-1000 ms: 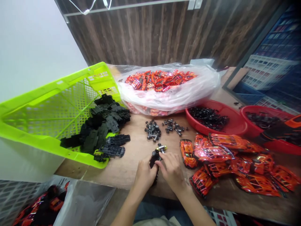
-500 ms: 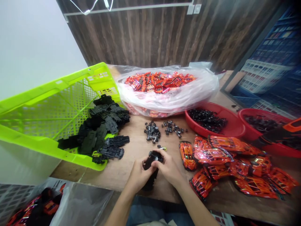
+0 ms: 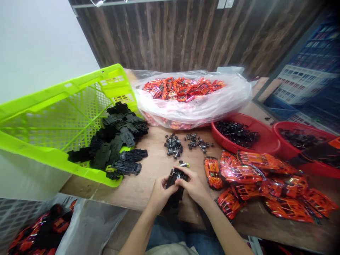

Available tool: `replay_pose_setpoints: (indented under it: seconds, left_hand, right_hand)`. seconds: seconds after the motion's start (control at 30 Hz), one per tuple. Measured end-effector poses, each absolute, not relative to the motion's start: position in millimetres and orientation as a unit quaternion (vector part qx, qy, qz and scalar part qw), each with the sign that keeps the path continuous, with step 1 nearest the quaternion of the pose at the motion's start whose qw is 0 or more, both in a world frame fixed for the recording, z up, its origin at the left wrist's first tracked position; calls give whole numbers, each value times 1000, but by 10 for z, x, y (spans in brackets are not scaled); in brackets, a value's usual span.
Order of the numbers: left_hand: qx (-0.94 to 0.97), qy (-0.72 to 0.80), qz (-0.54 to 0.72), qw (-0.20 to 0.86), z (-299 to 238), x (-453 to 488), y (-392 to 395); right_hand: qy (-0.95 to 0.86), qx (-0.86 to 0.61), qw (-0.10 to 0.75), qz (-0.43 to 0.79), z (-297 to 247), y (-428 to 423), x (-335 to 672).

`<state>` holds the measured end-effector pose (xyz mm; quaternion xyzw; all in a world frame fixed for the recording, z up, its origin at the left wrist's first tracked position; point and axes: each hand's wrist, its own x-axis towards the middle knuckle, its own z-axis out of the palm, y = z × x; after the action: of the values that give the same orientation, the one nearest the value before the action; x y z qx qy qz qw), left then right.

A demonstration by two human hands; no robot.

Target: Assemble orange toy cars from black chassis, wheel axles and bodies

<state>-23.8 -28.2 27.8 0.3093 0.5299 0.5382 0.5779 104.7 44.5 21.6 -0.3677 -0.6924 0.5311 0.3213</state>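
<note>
Black toy-car chassis [image 3: 175,184] clamped btwn left hand [image 3: 158,193] & right hand [image 3: 194,185] fingers over table [image 3: 148,184].

The one head-worn camera looked forward and down from the near edge of the worktop [image 3: 156,170], close over the left hand [image 3: 159,194] and right hand [image 3: 194,186], facing the wooden wall [image 3: 186,35].

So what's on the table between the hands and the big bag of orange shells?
Two heaps of black wheel axles and one loose axle, on the table; head view.

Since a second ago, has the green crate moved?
No. The green crate still lies tipped beside the plastic bag of red shells; only the camera shifted.
</note>
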Motion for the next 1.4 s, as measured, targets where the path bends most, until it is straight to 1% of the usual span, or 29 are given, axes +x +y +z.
replay_pose_setpoints:
  seconds: [0.1,0.23,0.3,0.37,0.43,0.53,0.6,0.73,0.83,0.93,1.0,1.07,1.2,1.3,1.33,1.4]
  left_hand:
    - [249,496,552,623,293,-226,-313]
    - [267,492,565,606,315,-243,-350]
    - [255,500,575,595,307,-258,-369]
    - [224,512,583,590,283,-281,-380]
    - [189,523,600,575,247,-317,-378]
    - [151,543,641,521,180,-386,-347]
    - [136,546,661,497,128,-430,-315]
    - [109,545,689,466,15,-484,-247]
    - [99,547,721,414,-39,-475,-196]
    - [83,529,748,392,-48,-417,-150]
    - [76,514,757,396,-41,-364,-129]
    - [75,503,758,409,-30,-313,-119]
    - [66,488,759,426,6,-255,-112]
    - [50,475,763,435,28,-265,-99]
    - [47,474,764,436,29,-276,-95]
    - [44,479,761,436,22,-301,-91]
  right_hand:
    - [-696,-339,326,542,274,403,1075]
    - [-752,-324,339,463,345,310,1081]
    - [-781,-313,325,433,371,302,1064]
    - [-799,-315,292,422,391,367,1030]
    - [-813,-384,245,363,397,514,974]
    - [-809,-511,181,225,353,819,845]
    - [-807,-535,163,191,307,1005,754]
    - [-804,-535,188,179,305,1135,678]
    - [-802,-525,231,165,359,910,730]
    - [-843,-435,274,159,322,486,794]
    - [-869,-360,313,134,235,215,813]
    - [-873,-333,341,107,144,27,821]
    - [-862,-354,345,111,127,-60,865]
    - [-842,-379,356,145,280,157,931]
    - [-836,-400,345,152,342,296,949]
    - [-827,-460,288,150,451,658,962]
